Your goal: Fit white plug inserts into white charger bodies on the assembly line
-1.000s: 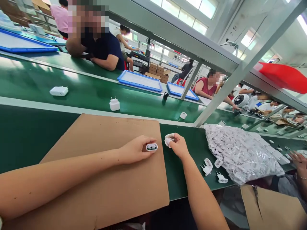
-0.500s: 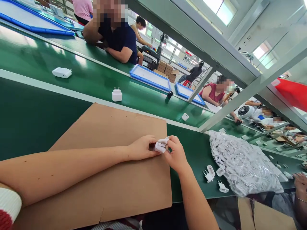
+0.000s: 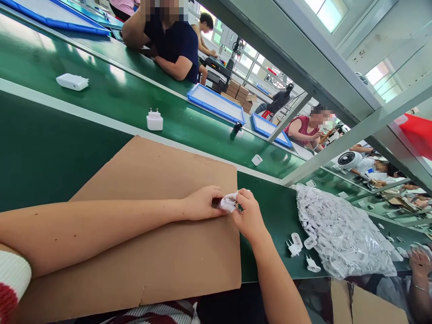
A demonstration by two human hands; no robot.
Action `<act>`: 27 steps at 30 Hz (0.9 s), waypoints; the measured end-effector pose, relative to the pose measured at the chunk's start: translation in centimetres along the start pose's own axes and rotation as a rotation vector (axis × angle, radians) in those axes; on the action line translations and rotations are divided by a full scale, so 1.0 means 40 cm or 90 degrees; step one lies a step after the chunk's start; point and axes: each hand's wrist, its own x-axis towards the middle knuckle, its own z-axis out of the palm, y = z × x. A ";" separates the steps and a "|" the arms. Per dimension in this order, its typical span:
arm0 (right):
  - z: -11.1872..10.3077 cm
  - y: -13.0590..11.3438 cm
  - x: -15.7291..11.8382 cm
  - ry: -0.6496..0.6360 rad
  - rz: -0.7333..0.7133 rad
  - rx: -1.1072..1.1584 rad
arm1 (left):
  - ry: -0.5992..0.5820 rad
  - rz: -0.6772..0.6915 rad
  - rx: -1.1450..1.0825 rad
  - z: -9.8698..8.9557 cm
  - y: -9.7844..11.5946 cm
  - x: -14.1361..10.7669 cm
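My left hand (image 3: 201,203) and my right hand (image 3: 250,215) meet above the right edge of a flat cardboard sheet (image 3: 168,252). Between their fingertips is a small white piece (image 3: 228,203), mostly covered, so its exact kind does not show. The fingers of both hands are closed around it. White coverings seem to wrap the right thumb and forefinger tips. To the right lie a few loose white plug parts (image 3: 295,245) and a white plug piece with pins (image 3: 313,264), beside a clear plastic bag (image 3: 344,234) full of small white parts.
A green conveyor belt (image 3: 111,96) runs across ahead, carrying a white charger (image 3: 155,120), another charger (image 3: 72,82) and a small white part (image 3: 257,160). Blue-rimmed trays (image 3: 216,104) line its far side. A grey metal post (image 3: 303,159) slants overhead. Co-workers sit opposite; a co-worker's hand (image 3: 420,261) is at right.
The chargers on the belt have shifted left relative to the cardboard. The view has tilted slightly. My hands stay together on the white piece, with a small shift of the fingers.
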 end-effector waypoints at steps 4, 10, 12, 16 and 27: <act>-0.005 0.000 0.006 -0.015 0.014 -0.033 | -0.005 -0.008 -0.014 -0.002 -0.001 -0.001; -0.014 -0.004 0.018 -0.032 0.039 -0.031 | -0.002 -0.025 -0.010 0.003 -0.003 -0.002; -0.013 -0.008 0.023 -0.029 0.071 -0.005 | 0.000 -0.032 0.001 0.005 -0.005 -0.002; 0.013 -0.031 0.008 0.032 0.147 0.002 | 0.002 -0.040 0.033 0.007 -0.006 -0.008; -0.044 -0.027 -0.153 0.233 0.254 -0.018 | 0.008 -0.054 0.014 0.022 -0.002 -0.017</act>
